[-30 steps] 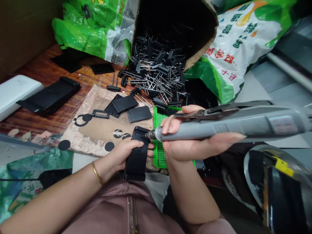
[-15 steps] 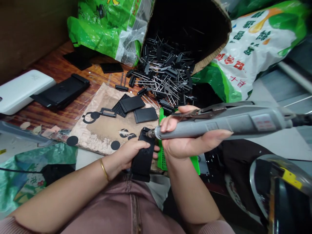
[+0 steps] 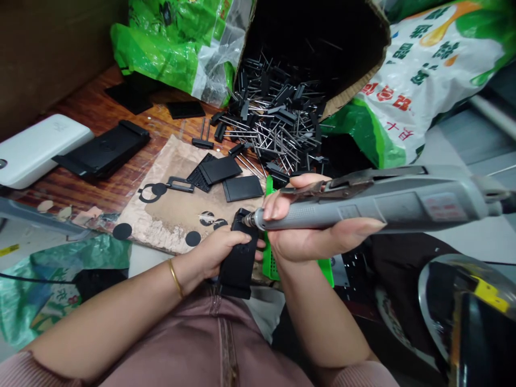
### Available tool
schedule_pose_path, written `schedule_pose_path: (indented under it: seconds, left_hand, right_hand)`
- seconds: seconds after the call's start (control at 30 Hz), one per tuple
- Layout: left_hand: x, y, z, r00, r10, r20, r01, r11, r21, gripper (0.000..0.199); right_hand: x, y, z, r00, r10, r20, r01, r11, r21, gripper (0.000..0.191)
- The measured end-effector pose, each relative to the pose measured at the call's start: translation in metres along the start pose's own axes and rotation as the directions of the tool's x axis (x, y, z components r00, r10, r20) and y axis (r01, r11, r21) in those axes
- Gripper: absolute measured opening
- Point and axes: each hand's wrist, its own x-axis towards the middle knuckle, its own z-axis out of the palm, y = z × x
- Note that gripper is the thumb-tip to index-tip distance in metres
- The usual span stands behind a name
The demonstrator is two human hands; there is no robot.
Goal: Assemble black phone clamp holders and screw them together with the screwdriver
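Observation:
My left hand [image 3: 223,250] is shut around a black plastic holder [image 3: 238,263], which stands upright near my lap. My right hand [image 3: 310,231] grips a grey rotary tool [image 3: 374,212], its small metal bit [image 3: 249,219] touching the holder's top end. A dark metal pair of snips [image 3: 326,186] lies along the tool, under my right fingers. Beneath my right wrist, a green perforated tray [image 3: 271,263] is partly hidden.
A tipped cardboard box [image 3: 314,43] spills black parts with metal pins [image 3: 278,118] onto a wooden table [image 3: 88,177]. A kraft paper sheet [image 3: 161,220] carries black pieces. Green-printed plastic sacks [image 3: 423,70] flank the box, and a glossy black helmet [image 3: 463,317] sits lower right.
The whole scene has shifted slightly right in view. The tool's rear end has swung left, while its bit stays at the holder's top end. Both hands keep their hold.

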Motion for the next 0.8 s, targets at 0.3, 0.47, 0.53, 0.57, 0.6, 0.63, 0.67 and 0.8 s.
schedule_pose_path:
  seconds: [0.3, 0.47, 0.53, 0.57, 0.6, 0.63, 0.67, 0.8]
  left_hand:
    - [-0.006, 0.004, 0.006, 1.0, 0.012, -0.002, -0.012, 1.0, 0.029, 0.011]
    - [-0.006, 0.003, 0.007, 1.0, 0.025, -0.019, -0.024, 0.998, 0.057, 0.012]
    - [-0.006, 0.003, 0.008, 1.0, 0.024, -0.018, -0.023, 0.998, 0.06, 0.011]
    - [-0.006, 0.003, 0.008, 1.0, 0.026, -0.018, -0.024, 0.998, 0.06, 0.011]
    - [-0.005, 0.003, 0.008, 0.999, 0.03, -0.021, -0.029, 0.998, 0.054, 0.011]
    - [-0.005, 0.003, 0.008, 0.999, 0.038, -0.025, -0.037, 0.998, 0.043, 0.01]
    - [-0.004, 0.002, 0.008, 0.998, 0.05, -0.034, -0.049, 0.998, 0.025, 0.01]
    - [0.002, 0.003, 0.007, 0.995, 0.043, -0.089, -0.052, 0.993, -0.107, 0.006]
  right_hand:
    - [0.006, -0.004, 0.001, 0.992, 0.001, 0.124, -0.008, 0.999, 0.051, 0.056]
    - [0.005, -0.004, -0.005, 0.982, 0.037, 0.184, -0.054, 0.995, 0.088, 0.058]
    - [0.003, -0.001, -0.006, 0.981, 0.006, 0.194, -0.029, 0.993, 0.117, 0.057]
    - [0.003, 0.001, -0.006, 0.981, -0.011, 0.196, -0.016, 0.991, 0.134, 0.057]
    - [0.002, 0.002, -0.005, 0.98, -0.02, 0.196, -0.01, 0.989, 0.148, 0.058]
    - [0.001, 0.002, -0.005, 0.982, -0.019, 0.187, -0.01, 0.988, 0.157, 0.059]
    - [-0.001, 0.001, -0.004, 0.986, -0.019, 0.164, -0.008, 0.986, 0.165, 0.06]
    - [-0.008, -0.013, -0.001, 0.994, -0.105, -0.009, 0.106, 0.988, 0.117, 0.057]
